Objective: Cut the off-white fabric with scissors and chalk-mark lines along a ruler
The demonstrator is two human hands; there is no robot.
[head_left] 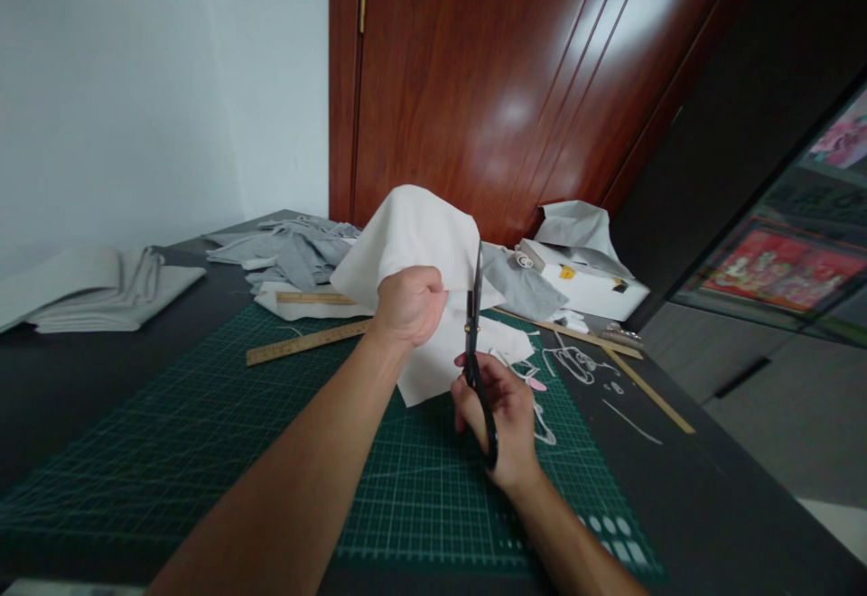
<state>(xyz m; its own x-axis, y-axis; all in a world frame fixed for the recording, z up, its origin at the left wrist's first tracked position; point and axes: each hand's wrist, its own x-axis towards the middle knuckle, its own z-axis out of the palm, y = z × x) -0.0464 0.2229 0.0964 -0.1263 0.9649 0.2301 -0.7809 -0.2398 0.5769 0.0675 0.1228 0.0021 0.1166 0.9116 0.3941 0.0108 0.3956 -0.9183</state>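
Note:
My left hand (410, 305) is closed on a piece of white fabric (426, 226), which it holds up above the cutting mat. The fabric bulges up behind the fist, and its lower part hangs down toward the mat. In my right hand (505, 406) is a pair of black scissors (472, 330), blades pointing up and away from me. Those blades stand at the fabric's right edge, just right of my left fist. Whether they are cutting into it I cannot tell. The green gridded cutting mat (420, 506) lies beneath both hands.
Folded off-white cloth (122, 293) lies at the left on the dark table. Grey fabric (291, 246) is heaped at the back. A wooden ruler (304, 343) crosses the mat; another (650, 390) lies at the right, near thin white scraps (575, 363). A white box (589, 284) stands back right.

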